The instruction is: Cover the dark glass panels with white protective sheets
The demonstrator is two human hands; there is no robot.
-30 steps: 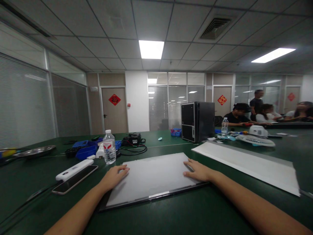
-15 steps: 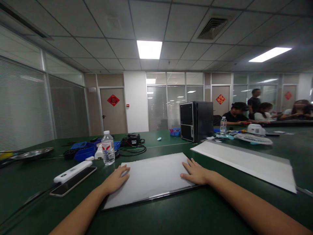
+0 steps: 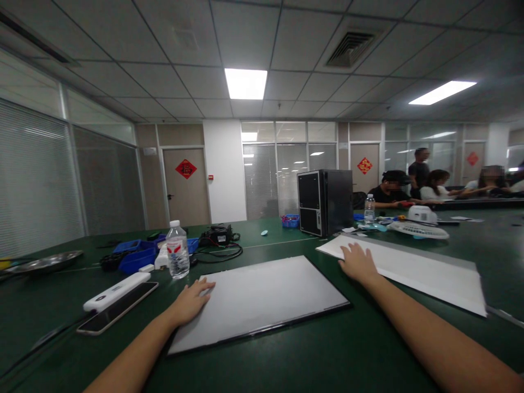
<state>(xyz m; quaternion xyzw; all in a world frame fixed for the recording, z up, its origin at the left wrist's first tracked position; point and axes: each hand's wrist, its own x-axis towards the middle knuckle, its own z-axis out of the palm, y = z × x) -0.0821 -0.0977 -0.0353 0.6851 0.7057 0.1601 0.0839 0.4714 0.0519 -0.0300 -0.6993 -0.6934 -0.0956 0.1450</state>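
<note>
The left grip (image 3: 191,302) is covering part of the pale panel's (image 3: 264,303) left edge, while the right grip (image 3: 357,263) is hiding some of the white sheet (image 3: 426,275); whether it is touching, I'm not managing to tell. Both forearms are running out of view below. The nearer bottle (image 3: 177,255) is blocking part of a white block (image 3: 162,258), and its label is staying unreadable. The blue basket's (image 3: 290,221) contents are looking too small to name. A yellow thing (image 3: 6,263) is being cut off at far left, a person (image 3: 519,180) at far right.
</note>
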